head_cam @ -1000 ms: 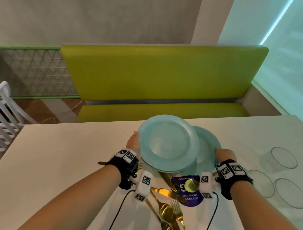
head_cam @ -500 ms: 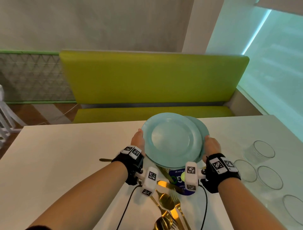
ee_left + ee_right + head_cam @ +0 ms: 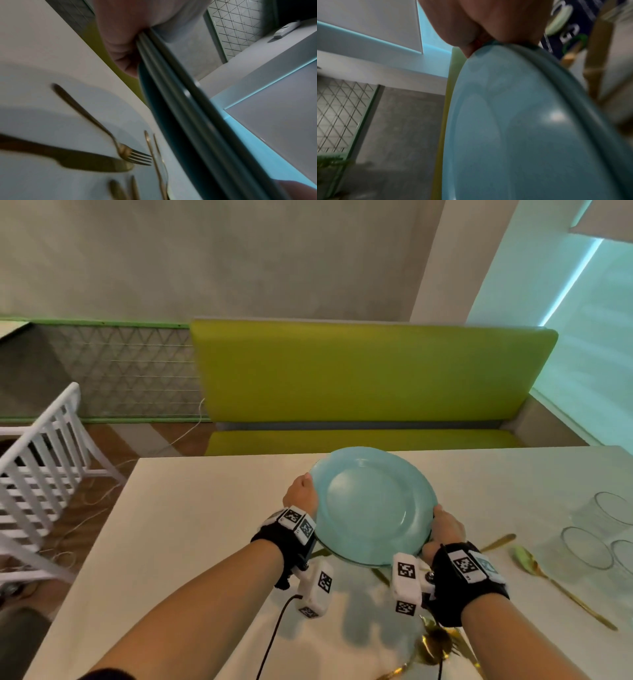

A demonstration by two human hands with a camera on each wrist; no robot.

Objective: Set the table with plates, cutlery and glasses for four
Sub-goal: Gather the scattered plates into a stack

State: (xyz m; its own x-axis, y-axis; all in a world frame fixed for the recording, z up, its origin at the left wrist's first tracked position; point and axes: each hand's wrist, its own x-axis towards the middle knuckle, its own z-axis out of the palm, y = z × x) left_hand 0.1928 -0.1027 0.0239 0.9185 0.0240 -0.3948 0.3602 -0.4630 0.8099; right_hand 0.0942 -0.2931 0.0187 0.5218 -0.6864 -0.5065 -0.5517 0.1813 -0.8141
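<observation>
Here, smooth round glossy teal plates [image 3: 373, 505], stacked, were held w/ both hands: left hand [image 3: 300, 493] clamped the left rim, right hand [image 3: 445, 528] the near-right rim, above the table [image 3: 191, 518].

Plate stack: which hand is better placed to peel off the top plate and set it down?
Probably the right hand: the left hand clamps all the rims of the plate stack.

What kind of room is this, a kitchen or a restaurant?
Probably a dining nook, at home or in a small cafe. A long green bench runs behind a pale table with gold cutlery and glasses, and both hands hold stacked blue plates.
</observation>
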